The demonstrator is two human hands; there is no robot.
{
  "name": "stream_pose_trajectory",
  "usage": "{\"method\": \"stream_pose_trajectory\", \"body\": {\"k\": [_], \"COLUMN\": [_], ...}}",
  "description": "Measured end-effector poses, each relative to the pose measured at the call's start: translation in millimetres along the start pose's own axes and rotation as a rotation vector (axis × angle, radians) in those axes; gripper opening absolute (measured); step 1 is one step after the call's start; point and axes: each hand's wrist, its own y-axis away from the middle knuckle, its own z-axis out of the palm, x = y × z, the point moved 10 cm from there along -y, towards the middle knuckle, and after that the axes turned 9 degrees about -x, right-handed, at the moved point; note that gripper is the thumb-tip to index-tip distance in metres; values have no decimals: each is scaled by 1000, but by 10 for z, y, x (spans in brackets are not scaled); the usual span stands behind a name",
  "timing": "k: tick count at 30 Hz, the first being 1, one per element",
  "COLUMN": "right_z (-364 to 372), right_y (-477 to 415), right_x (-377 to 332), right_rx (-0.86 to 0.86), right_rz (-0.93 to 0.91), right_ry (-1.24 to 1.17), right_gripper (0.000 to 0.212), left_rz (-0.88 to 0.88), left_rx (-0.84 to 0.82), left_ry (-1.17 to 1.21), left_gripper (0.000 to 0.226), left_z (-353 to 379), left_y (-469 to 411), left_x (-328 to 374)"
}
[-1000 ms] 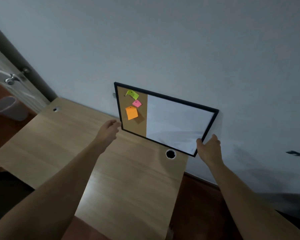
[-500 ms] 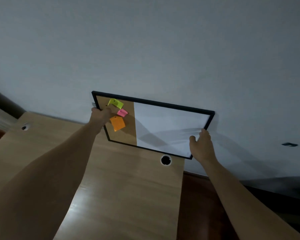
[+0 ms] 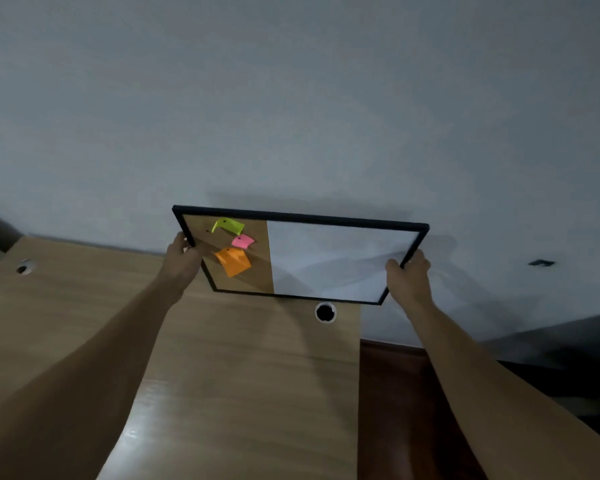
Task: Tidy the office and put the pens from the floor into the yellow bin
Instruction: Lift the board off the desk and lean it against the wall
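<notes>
Both hands grip the board [image 3: 326,261] by its black frame: the left hand [image 3: 182,259] is curled around the left edge, fingers behind and thumb at the front, and the right hand [image 3: 409,275] is closed on the right edge near the lower corner, thumb on the white face. The board is held up in front of the wall [image 3: 291,98], above the far edge of the desk [image 3: 222,375], its bottom edge just over the desktop; whether it touches wall or desk cannot be told. It sits slightly tilted, the left end higher than the right.

The left third of the board is cork, the rest white. Three notes are pinned on the cork: a green note [image 3: 227,225] at the top, curled, a small pink note [image 3: 242,241] below and to its right, and a larger orange note [image 3: 232,261] beneath both, just beside the left hand.

Pens and the yellow bin do not show in this view.

The desk is light wood. A round cable hole [image 3: 325,312] lies near its far right corner, just below the board's bottom edge, and a second hole [image 3: 23,268] sits well apart at the far left. Right of the desk is dark reddish floor [image 3: 395,410]. A small dark mark [image 3: 541,262] is on the wall to the right of the right hand. Both forearms are bare and reach up from the lower corners.
</notes>
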Motion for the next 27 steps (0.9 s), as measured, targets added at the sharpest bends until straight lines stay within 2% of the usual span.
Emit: {"method": "stream_pose_trajectory", "body": {"k": [2,6,13,18,20,23,27], "right_z": [-101,-396,-1368,-2166,-2484,-2966,-3605], "right_y": [205,628,1417,1836,1944,2080,2203], "right_x": [113,256,587,836,945,1118,1413], "right_rx": [34,77,190,245,255,267,288], "right_rz": [-19,-42,-26,-31,-49,-74,-95], "right_ry": [5,-39,-16,-34,-58,-91,-125], "right_gripper": [55,52,50,53,55,57,73], "left_rz": [58,155,262,309,331,341,390], "left_rx": [-8,-16,-108,-76,-51,-46,-27], "left_ry": [3,-25,-121,-236,-263,-286,-277], "left_gripper": [45,52,31,59,61,52,27], "left_z": [75,240,828,1303,1508,1868,2357], "left_y": [267,715,1289,1729,1859,2011,2211], "left_x": [21,228,702,815,859,873,927]}}
